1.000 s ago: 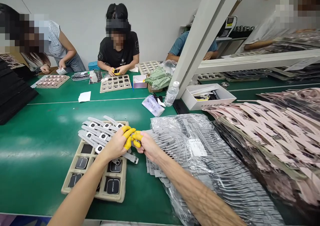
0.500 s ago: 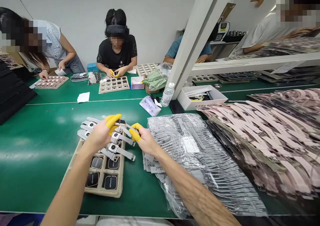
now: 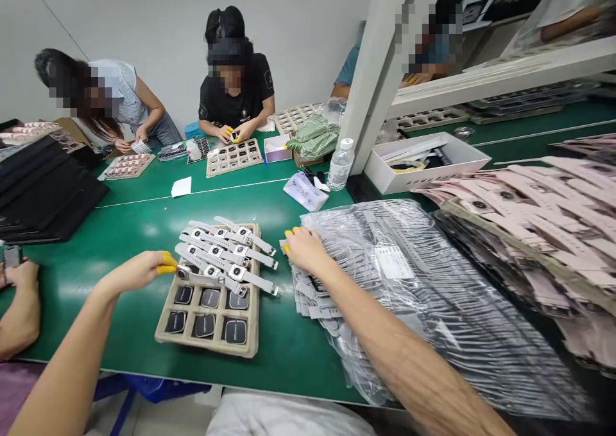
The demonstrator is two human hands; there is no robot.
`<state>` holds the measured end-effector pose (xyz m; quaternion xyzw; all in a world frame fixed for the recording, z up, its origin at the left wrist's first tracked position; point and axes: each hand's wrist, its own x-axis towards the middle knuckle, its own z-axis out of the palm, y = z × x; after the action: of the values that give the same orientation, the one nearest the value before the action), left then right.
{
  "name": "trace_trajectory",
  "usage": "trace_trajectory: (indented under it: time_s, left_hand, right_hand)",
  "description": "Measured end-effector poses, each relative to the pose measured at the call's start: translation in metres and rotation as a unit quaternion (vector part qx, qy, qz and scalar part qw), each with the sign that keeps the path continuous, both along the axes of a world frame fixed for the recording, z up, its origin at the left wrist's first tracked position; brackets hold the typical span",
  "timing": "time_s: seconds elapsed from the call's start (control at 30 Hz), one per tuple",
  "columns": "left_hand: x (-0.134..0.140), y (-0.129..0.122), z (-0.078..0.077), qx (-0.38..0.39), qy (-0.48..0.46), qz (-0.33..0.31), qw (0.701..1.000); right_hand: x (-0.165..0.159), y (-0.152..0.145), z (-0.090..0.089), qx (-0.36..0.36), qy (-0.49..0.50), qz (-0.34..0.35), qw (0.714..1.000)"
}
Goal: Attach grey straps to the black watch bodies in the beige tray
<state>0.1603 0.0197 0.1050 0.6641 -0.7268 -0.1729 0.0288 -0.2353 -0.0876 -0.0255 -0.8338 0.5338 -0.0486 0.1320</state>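
My left hand [image 3: 139, 271], with yellow finger cots, pinches a smartwatch [image 3: 181, 272] with a grey strap at the left side of a beige compartment tray [image 3: 255, 343]. Several silver watches with grey straps [image 3: 237, 271] lie in overlapping rows across the tray's far part. Square black watch faces [image 3: 235, 331] sit in the nearer compartments. To the right, my right hand [image 3: 307, 248] has its fingers closed at the edge of a pile of grey watch straps [image 3: 305, 295]; its fingertips are partly hidden. A clear plastic bag [image 3: 418, 256] covers most of that pile.
Pink straps with watches [image 3: 520, 211] are heaped at the right. A water bottle [image 3: 340, 165], a tissue pack [image 3: 305, 192] and a white box [image 3: 426, 160] stand beyond the bag. A co-worker's hand [image 3: 22, 275] is at the left edge. Other people sit across the table.
My hands have parted from over the tray. The left has carried the watch to the tray's left side; the right has moved to the grey straps. The view has shifted.
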Motion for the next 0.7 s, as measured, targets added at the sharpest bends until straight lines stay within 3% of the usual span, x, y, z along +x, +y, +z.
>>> trace_trajectory:
  time_s: [0.07,0.13,0.27,0.4,0.5,0.6,0.7]
  left_hand:
    - [0.005,-0.003,-0.007,0.091,0.008,0.001,0.996]
    - [0.005,-0.008,-0.015,0.119,0.011,0.011,0.993]
    - [0.004,-0.02,-0.029,0.09,-0.022,0.021,0.995]
    - [0.008,-0.025,-0.034,0.056,-0.054,0.038,0.996]
    - [0.003,-0.014,-0.035,-0.051,-0.119,0.077,0.989]
    - [-0.029,0.013,-0.042,-0.137,-0.08,0.045,0.986]
    - [-0.087,0.049,-0.064,-0.091,0.02,-0.087,0.992]
  right_hand:
    - [0.001,-0.002,-0.008,0.011,0.007,0.0,1.0]
    - [0.003,-0.002,-0.012,0.013,0.016,0.002,1.0]
    - [0.003,-0.002,-0.011,0.009,0.027,0.002,1.0]
    - [0.003,-0.002,-0.008,0.008,0.024,0.008,1.0]
    - [0.003,-0.001,-0.006,0.012,0.015,0.01,1.0]
    - [0.004,-0.001,0.0,0.009,0.0,-0.002,1.0]
    - [0.005,-0.001,0.009,0.009,-0.011,-0.02,1.0]
